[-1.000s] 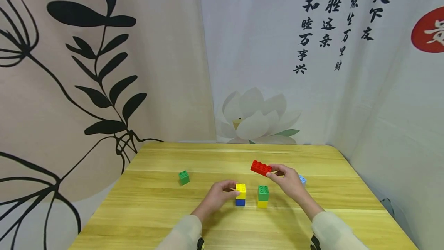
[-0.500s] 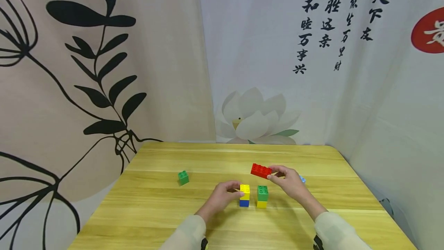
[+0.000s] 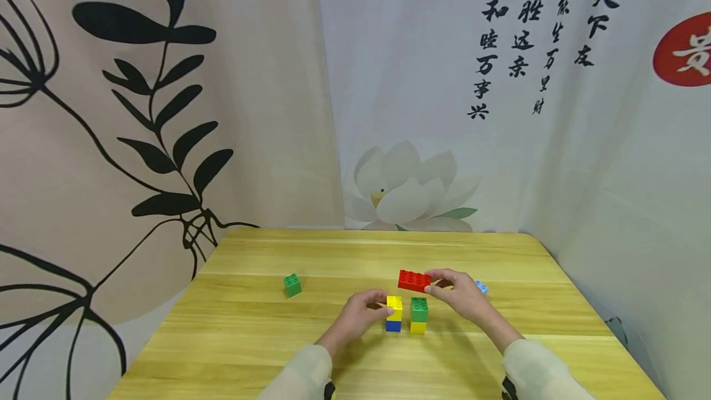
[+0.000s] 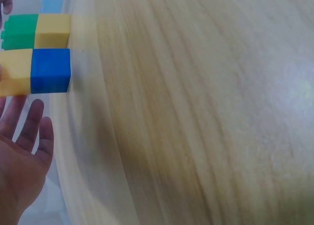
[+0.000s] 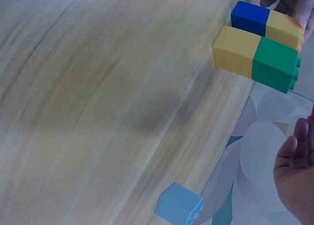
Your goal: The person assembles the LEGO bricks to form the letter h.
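My left hand (image 3: 360, 318) pinches a yellow building block (image 3: 394, 307) that sits on a blue block (image 3: 393, 326), the two forming a small tower. Just right of it, a short gap away, stands a second tower: a green block (image 3: 419, 309) over a yellow one (image 3: 418, 328). Above and behind both towers, my right hand (image 3: 458, 292) grips a long red block (image 3: 413, 280) by its right end, studs facing up. In the right wrist view only a sliver of the red block shows at the frame's edge.
On the wooden table (image 3: 250, 338), a loose green block (image 3: 292, 284) lies to the left. A light blue block (image 3: 481, 287) sits behind my right hand, partly hidden by it. A printed curtain (image 3: 278, 110) hangs behind the table's far edge.
My left hand has slid the yellow-and-blue tower right, nearer the green-and-yellow one. My right hand has lowered the red block and turned it more level.
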